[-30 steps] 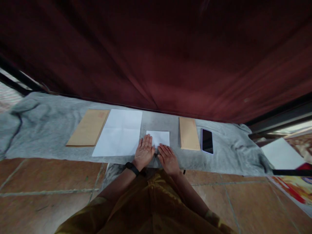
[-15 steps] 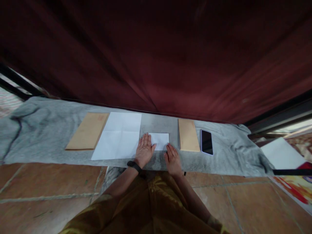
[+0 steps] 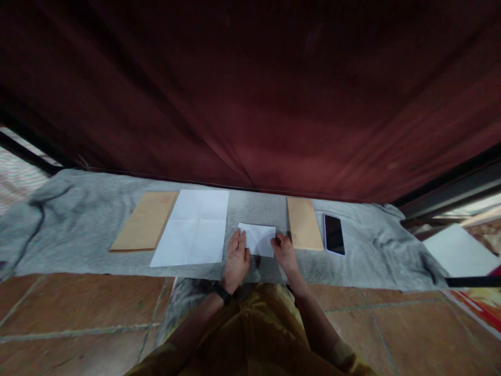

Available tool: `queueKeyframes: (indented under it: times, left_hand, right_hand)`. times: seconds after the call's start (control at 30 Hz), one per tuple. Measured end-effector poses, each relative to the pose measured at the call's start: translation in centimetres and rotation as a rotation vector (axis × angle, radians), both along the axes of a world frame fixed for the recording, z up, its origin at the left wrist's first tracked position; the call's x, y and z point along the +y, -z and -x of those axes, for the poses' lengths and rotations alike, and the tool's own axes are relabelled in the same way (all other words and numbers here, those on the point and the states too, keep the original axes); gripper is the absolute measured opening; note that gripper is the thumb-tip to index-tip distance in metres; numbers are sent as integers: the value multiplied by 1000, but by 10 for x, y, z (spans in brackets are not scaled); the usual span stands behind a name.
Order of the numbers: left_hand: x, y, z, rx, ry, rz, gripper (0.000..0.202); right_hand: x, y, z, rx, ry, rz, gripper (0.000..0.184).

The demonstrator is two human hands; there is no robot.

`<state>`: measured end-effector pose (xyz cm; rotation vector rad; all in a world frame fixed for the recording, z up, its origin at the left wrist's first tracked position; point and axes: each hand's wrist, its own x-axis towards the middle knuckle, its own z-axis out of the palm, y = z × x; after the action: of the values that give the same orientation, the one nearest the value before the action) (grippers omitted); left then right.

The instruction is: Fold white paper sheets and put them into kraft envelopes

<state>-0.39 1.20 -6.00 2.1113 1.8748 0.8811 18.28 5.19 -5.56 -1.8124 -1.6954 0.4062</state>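
A small folded white paper (image 3: pixel 258 238) lies on the grey cloth (image 3: pixel 78 219) in front of me. My left hand (image 3: pixel 237 258) lies flat with fingers stretched out, touching the paper's left edge. My right hand (image 3: pixel 285 251) pinches the paper's right edge, its fingers curled round it. To the left lies a larger creased white sheet (image 3: pixel 193 233), with a brown envelope (image 3: pixel 145 226) beside it. A second brown envelope (image 3: pixel 303 230) rests just right of my right hand.
A black phone (image 3: pixel 334 234) lies right of the second envelope. A dark red curtain (image 3: pixel 250 94) hangs behind the cloth. Tiled floor (image 3: pixel 70 318) spreads in front of it. A white sheet (image 3: pixel 457 253) and coloured paper sit at the far right.
My right hand moved from the paper's near edge to its right edge and closed on it. The paper now sits slightly tilted. My left hand stays flat at its left.
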Motion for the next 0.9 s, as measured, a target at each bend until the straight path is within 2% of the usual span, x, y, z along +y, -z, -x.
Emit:
queueKeyframes:
  times: [0.2,0.3,0.4,0.53,0.67,0.8,0.9]
  left_hand:
    - [-6,1,-3,21,-4,-12,59]
    - [-6,-1,-7,33,7,-10,56]
    - [-6,-5,-11,26,12,-1,55]
    - [-8,-10,-10,8,43,32,58]
    - [-14,-13,-3,-26,114,85,61]
    - [-15,-18,12,-116,127,82,62]
    - [-5,-27,39,-148,80,13,60]
  right_hand:
    - [-2,-2,1,90,19,-11,16]
    - [3,-8,-2,202,-9,-8,20]
    - [10,-15,-10,223,-8,-29,25]
    - [11,-19,-17,77,40,-42,33]
    - [0,-16,-13,-100,28,-114,46]
    - [-15,-9,0,-247,-79,-278,50]
    - [-26,0,11,-306,-199,-319,50]
